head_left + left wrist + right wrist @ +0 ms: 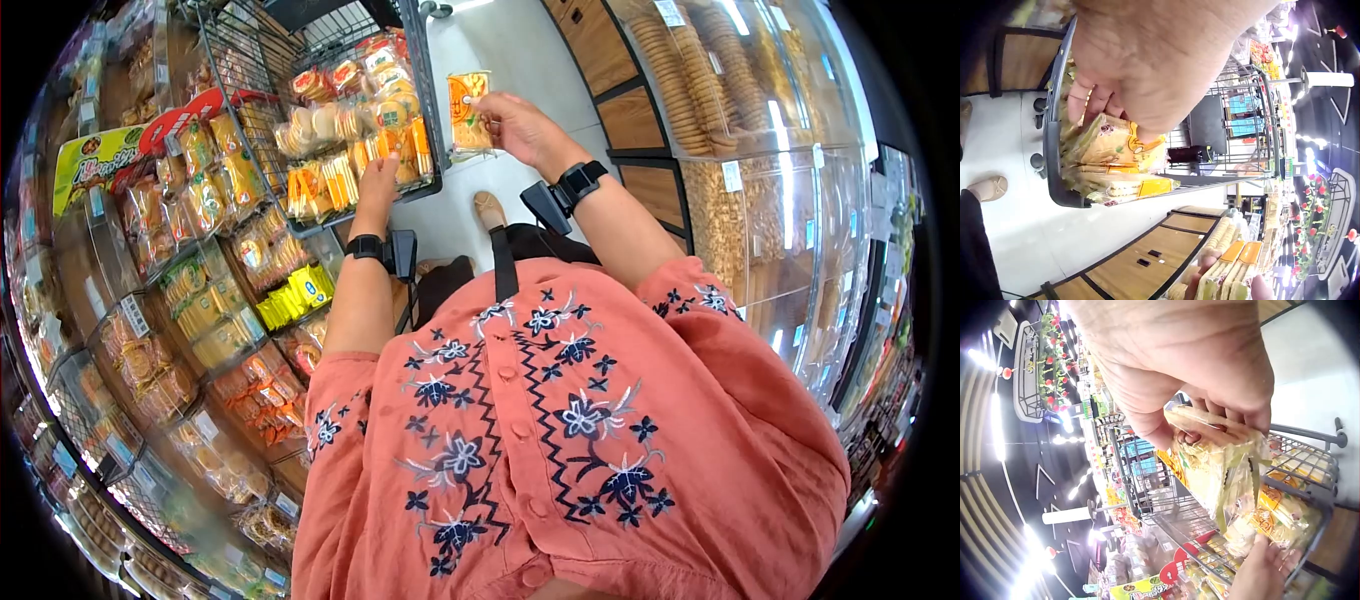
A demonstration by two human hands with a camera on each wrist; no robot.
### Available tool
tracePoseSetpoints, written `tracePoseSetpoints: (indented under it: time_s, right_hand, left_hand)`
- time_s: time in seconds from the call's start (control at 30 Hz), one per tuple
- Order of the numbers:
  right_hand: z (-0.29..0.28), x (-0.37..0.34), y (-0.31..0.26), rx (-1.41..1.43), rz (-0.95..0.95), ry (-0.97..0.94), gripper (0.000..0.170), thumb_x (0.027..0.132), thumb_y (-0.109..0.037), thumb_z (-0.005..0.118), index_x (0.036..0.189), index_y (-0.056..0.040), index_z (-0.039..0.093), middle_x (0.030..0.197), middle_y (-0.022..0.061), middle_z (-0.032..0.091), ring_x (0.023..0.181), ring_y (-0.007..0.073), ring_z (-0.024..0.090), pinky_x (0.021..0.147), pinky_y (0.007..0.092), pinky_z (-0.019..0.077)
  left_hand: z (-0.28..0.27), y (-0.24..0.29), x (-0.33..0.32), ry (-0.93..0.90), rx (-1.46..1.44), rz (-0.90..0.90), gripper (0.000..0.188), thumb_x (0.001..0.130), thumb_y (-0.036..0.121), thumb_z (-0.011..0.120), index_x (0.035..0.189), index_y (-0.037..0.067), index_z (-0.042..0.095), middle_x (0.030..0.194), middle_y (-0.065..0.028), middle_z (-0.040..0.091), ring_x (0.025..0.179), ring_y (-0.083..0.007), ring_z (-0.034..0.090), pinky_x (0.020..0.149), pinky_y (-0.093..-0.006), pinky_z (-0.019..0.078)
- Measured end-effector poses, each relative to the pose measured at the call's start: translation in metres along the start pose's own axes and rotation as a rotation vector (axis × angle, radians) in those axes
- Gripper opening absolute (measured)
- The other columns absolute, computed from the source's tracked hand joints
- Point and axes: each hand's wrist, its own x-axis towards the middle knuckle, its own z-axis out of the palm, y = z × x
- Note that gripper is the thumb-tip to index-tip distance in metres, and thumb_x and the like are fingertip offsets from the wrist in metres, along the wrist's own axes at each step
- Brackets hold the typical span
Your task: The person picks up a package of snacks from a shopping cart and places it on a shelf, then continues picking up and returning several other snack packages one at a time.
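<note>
While I stand beside a wire shopping cart (434, 150) and look down, my right hand (527, 128) is closed on orange-labelled packets (466, 112), pinching them between thumb and fingers. They are in the air just outside the cart's dark rim, above the pale floor (462, 186); the left wrist view shows two of them side by side. My left hand (377, 192) reaches inside the cart, its thumb and curled fingers gripping a clear packet (1124, 145) with an orange label. Rows of similar packs lie around it, with round, pale biscuit packs (323, 122) behind. To my left are shelves of bagged snacks (150, 345); to my right, clear bins (740, 75) hold stacked round biscuits. I wear an embroidered coral shirt (520, 400).
</note>
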Motion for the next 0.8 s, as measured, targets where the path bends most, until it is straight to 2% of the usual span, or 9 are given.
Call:
tracePoseSetpoints:
  time_s: [0.13, 0.23, 0.27, 0.37, 0.4, 0.5, 0.63, 0.67, 0.8]
  right_hand:
    - [0.002, -0.001, 0.002, -0.041, 0.024, -0.045, 0.043, 0.086, -0.027, 0.074, 0.114, -0.0060, 0.051, 0.095, 0.0033, 0.059, 0.078, 0.0133, 0.059, 0.075, 0.0319, 0.0511]
    - [0.009, -0.007, -0.001, -0.048, 0.049, -0.039, 0.031, 0.090, -0.028, 0.072, 0.109, -0.0081, 0.058, 0.100, 0.0031, 0.062, 0.088, 0.0142, 0.062, 0.080, 0.0313, 0.0519]
    - [0.011, -0.006, -0.001, -0.056, 0.052, -0.035, 0.032, 0.090, -0.029, 0.072, 0.110, -0.0082, 0.058, 0.101, 0.0030, 0.062, 0.088, 0.0143, 0.062, 0.081, 0.0315, 0.0517]
    - [0.018, -0.004, 0.000, -0.064, 0.055, -0.040, 0.035, 0.090, -0.031, 0.073, 0.112, -0.0084, 0.057, 0.102, 0.0028, 0.062, 0.090, 0.0147, 0.062, 0.083, 0.0320, 0.0510]
    - [0.021, -0.003, 0.000, -0.060, 0.053, -0.052, 0.037, 0.090, -0.032, 0.073, 0.113, -0.0083, 0.057, 0.103, 0.0028, 0.062, 0.090, 0.0148, 0.062, 0.084, 0.0320, 0.0507]
    - [0.033, -0.004, -0.001, -0.064, 0.053, -0.094, 0.044, 0.091, -0.034, 0.073, 0.121, -0.0073, 0.054, 0.106, 0.0026, 0.061, 0.094, 0.0144, 0.060, 0.087, 0.0317, 0.0497]
    - [0.039, 0.005, 0.006, -0.091, 0.055, -0.113, 0.049, 0.092, -0.038, 0.071, 0.125, -0.0068, 0.052, 0.112, 0.0040, 0.060, 0.096, 0.0140, 0.060, 0.087, 0.0316, 0.0495]
    - [0.041, 0.005, 0.007, -0.090, 0.054, -0.119, 0.050, 0.092, -0.039, 0.070, 0.126, -0.0067, 0.052, 0.112, 0.0044, 0.060, 0.097, 0.0142, 0.060, 0.088, 0.0317, 0.0495]
    - [0.048, 0.002, 0.003, -0.019, 0.068, -0.151, 0.050, 0.094, -0.036, 0.069, 0.129, -0.0048, 0.051, 0.111, 0.0041, 0.064, 0.099, 0.0154, 0.063, 0.087, 0.0330, 0.0529]
  left_hand:
    - [-0.003, -0.015, 0.012, 0.002, 0.042, 0.077, 0.040, 0.094, 0.029, 0.063, 0.121, -0.001, 0.058, 0.103, -0.0070, 0.063, 0.084, -0.0154, 0.060, 0.063, -0.0318, 0.0529]
    - [-0.011, -0.012, 0.007, 0.083, -0.254, 0.108, 0.031, 0.095, 0.026, 0.062, 0.116, 0.003, 0.060, 0.100, -0.0041, 0.061, 0.083, -0.0143, 0.059, 0.062, -0.0322, 0.0531]
    - [-0.019, 0.005, -0.009, 0.037, -0.359, 0.112, 0.024, 0.096, 0.024, 0.061, 0.113, 0.006, 0.061, 0.097, -0.0011, 0.060, 0.082, -0.0123, 0.058, 0.067, -0.0317, 0.0532]
    - [-0.034, 0.040, -0.044, -0.082, -0.591, 0.144, 0.027, 0.096, 0.024, 0.061, 0.117, 0.006, 0.060, 0.096, -0.0001, 0.059, 0.083, -0.0112, 0.058, 0.073, -0.0312, 0.0527]
    - [-0.035, 0.050, -0.053, -0.118, -0.630, 0.149, 0.034, 0.097, 0.024, 0.061, 0.123, 0.003, 0.057, 0.098, -0.0005, 0.060, 0.084, -0.0108, 0.058, 0.078, -0.0310, 0.0517]
    - [-0.030, 0.076, -0.079, -0.162, -0.690, 0.174, 0.032, 0.096, 0.022, 0.065, 0.124, 0.007, 0.058, 0.090, 0.0041, 0.059, 0.080, -0.0087, 0.057, 0.078, -0.0310, 0.0512]
    - [-0.019, 0.081, -0.089, -0.146, -0.645, 0.213, 0.041, 0.096, 0.022, 0.065, 0.132, 0.006, 0.054, 0.096, 0.0045, 0.060, 0.084, -0.0067, 0.055, 0.076, -0.0275, 0.0484]
    - [-0.017, 0.081, -0.089, -0.157, -0.622, 0.254, 0.044, 0.095, 0.025, 0.065, 0.133, 0.004, 0.055, 0.106, 0.0006, 0.065, 0.087, -0.0082, 0.057, 0.073, -0.0256, 0.0473]
    - [-0.010, 0.084, -0.090, -0.115, -0.447, 0.261, 0.044, 0.095, 0.029, 0.066, 0.131, 0.006, 0.056, 0.104, 0.0022, 0.063, 0.088, -0.0066, 0.056, 0.073, -0.0246, 0.0460]
